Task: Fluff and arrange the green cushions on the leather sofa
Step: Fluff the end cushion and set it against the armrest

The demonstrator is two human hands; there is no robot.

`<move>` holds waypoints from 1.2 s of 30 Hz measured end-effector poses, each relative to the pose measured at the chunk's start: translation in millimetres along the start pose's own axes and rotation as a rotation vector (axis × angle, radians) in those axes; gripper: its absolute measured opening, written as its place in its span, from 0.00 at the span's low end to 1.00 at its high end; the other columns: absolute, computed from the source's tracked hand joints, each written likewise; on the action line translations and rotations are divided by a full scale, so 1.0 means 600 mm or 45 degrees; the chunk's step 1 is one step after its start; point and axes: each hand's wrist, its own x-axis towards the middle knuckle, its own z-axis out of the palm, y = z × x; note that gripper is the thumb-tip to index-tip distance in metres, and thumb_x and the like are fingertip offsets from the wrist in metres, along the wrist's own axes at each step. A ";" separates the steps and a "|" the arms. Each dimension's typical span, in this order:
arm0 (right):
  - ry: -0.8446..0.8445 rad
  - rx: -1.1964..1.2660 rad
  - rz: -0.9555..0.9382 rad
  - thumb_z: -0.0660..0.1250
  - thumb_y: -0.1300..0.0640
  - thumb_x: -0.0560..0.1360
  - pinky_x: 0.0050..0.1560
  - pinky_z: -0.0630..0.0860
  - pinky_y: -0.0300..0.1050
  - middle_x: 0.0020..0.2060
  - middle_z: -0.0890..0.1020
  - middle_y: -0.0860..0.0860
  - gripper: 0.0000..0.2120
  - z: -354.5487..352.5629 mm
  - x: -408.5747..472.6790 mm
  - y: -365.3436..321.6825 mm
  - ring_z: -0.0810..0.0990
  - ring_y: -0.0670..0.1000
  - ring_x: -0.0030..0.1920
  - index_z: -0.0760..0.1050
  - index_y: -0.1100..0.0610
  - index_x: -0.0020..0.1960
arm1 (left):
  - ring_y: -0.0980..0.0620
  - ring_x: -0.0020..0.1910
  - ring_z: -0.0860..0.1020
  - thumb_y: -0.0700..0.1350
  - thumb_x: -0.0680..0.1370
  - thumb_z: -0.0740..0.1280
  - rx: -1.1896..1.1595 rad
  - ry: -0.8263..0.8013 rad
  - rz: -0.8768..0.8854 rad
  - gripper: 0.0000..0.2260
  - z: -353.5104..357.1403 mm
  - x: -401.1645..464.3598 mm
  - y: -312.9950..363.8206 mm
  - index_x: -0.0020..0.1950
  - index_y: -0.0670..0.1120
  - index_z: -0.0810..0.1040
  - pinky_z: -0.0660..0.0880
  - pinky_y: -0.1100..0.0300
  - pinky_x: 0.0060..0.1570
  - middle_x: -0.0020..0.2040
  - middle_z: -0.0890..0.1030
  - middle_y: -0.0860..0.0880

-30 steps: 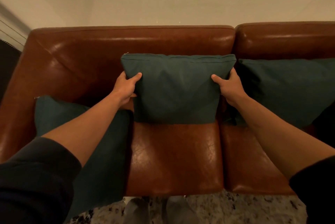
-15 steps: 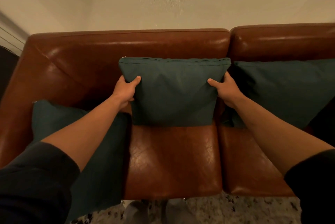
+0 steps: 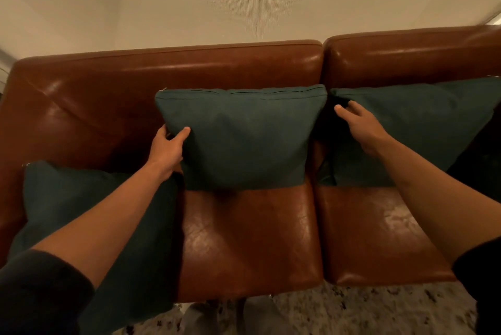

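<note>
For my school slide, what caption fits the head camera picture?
Left hand grips the middle green cushion on the leather sofa.

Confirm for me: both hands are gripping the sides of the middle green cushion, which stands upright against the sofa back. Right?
Not quite. In the head view only the left hand grips the middle green cushion. The right hand is off it, fingers loose, over by the right cushion. The rest holds: the middle cushion stands upright against the sofa back.

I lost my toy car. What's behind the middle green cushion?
Only the sofa's brown leather backrest shows above the middle cushion, which leans on it. Anything tucked behind the cushion is covered.
</note>
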 end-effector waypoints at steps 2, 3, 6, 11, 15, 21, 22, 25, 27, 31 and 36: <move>-0.020 -0.017 -0.030 0.68 0.45 0.81 0.71 0.63 0.44 0.81 0.63 0.53 0.39 0.010 -0.008 0.003 0.63 0.53 0.79 0.54 0.56 0.83 | 0.50 0.64 0.78 0.57 0.76 0.73 0.025 -0.017 0.017 0.30 -0.008 -0.001 -0.001 0.76 0.57 0.68 0.78 0.47 0.59 0.69 0.77 0.56; -0.028 -0.021 -0.038 0.69 0.45 0.81 0.72 0.64 0.45 0.81 0.62 0.53 0.39 0.017 -0.013 0.004 0.63 0.53 0.79 0.54 0.56 0.83 | 0.51 0.63 0.79 0.56 0.77 0.72 0.040 -0.028 0.027 0.29 -0.012 -0.004 -0.002 0.76 0.57 0.69 0.79 0.48 0.58 0.69 0.77 0.56; -0.027 0.024 -0.066 0.70 0.46 0.80 0.76 0.65 0.50 0.81 0.63 0.53 0.38 0.045 -0.041 0.009 0.64 0.52 0.79 0.56 0.55 0.83 | 0.53 0.64 0.76 0.53 0.81 0.69 0.174 -0.021 0.068 0.29 -0.031 -0.026 -0.008 0.79 0.52 0.64 0.77 0.54 0.55 0.72 0.72 0.53; -0.069 0.143 -0.095 0.70 0.54 0.81 0.69 0.68 0.45 0.77 0.68 0.51 0.35 0.135 -0.120 0.020 0.68 0.49 0.75 0.59 0.58 0.82 | 0.49 0.68 0.74 0.53 0.80 0.69 0.389 -0.002 0.129 0.25 -0.105 -0.072 -0.043 0.76 0.48 0.70 0.73 0.44 0.68 0.72 0.75 0.45; -0.037 0.049 -0.081 0.73 0.52 0.78 0.77 0.66 0.55 0.83 0.53 0.53 0.36 0.224 -0.166 0.049 0.65 0.54 0.77 0.62 0.55 0.81 | 0.50 0.67 0.75 0.50 0.81 0.69 0.502 -0.021 0.197 0.22 -0.184 -0.111 -0.068 0.74 0.46 0.73 0.71 0.54 0.67 0.69 0.76 0.47; -0.224 -0.076 -0.070 0.73 0.47 0.77 0.79 0.62 0.55 0.84 0.48 0.51 0.40 0.402 -0.268 0.080 0.59 0.54 0.81 0.57 0.50 0.83 | 0.51 0.66 0.76 0.46 0.79 0.72 0.655 0.090 0.359 0.20 -0.322 -0.141 -0.106 0.70 0.43 0.75 0.69 0.59 0.63 0.67 0.79 0.45; -0.266 -0.062 -0.064 0.74 0.45 0.76 0.79 0.62 0.55 0.84 0.49 0.51 0.41 0.440 -0.294 0.082 0.59 0.54 0.81 0.58 0.51 0.82 | 0.50 0.66 0.76 0.45 0.79 0.72 0.665 0.107 0.397 0.20 -0.343 -0.147 -0.112 0.69 0.43 0.76 0.70 0.58 0.63 0.66 0.79 0.45; -0.404 -0.046 -0.040 0.74 0.29 0.65 0.79 0.62 0.55 0.83 0.55 0.51 0.53 0.548 -0.367 0.089 0.59 0.53 0.81 0.58 0.49 0.82 | 0.48 0.62 0.78 0.44 0.77 0.74 0.751 0.181 0.568 0.19 -0.405 -0.161 -0.126 0.68 0.44 0.77 0.75 0.52 0.61 0.64 0.79 0.46; -0.506 -0.043 -0.015 0.74 0.34 0.70 0.79 0.60 0.54 0.82 0.58 0.49 0.48 0.614 -0.412 0.092 0.58 0.50 0.80 0.58 0.49 0.82 | 0.47 0.62 0.77 0.44 0.76 0.75 0.824 0.241 0.638 0.21 -0.450 -0.170 -0.138 0.67 0.46 0.76 0.75 0.48 0.63 0.63 0.78 0.45; -0.679 -0.085 -0.032 0.72 0.32 0.71 0.81 0.57 0.52 0.82 0.57 0.48 0.46 0.720 -0.482 0.100 0.56 0.48 0.81 0.57 0.45 0.82 | 0.42 0.71 0.70 0.46 0.75 0.76 0.923 0.259 0.520 0.31 -0.525 -0.194 -0.177 0.75 0.45 0.69 0.67 0.46 0.71 0.72 0.71 0.42; -0.811 -0.225 -0.025 0.68 0.37 0.78 0.75 0.50 0.39 0.84 0.50 0.49 0.39 0.784 -0.531 0.105 0.50 0.48 0.82 0.54 0.43 0.83 | 0.51 0.74 0.67 0.51 0.79 0.72 0.774 -0.029 0.364 0.37 -0.569 -0.214 -0.225 0.81 0.55 0.54 0.65 0.57 0.70 0.77 0.66 0.51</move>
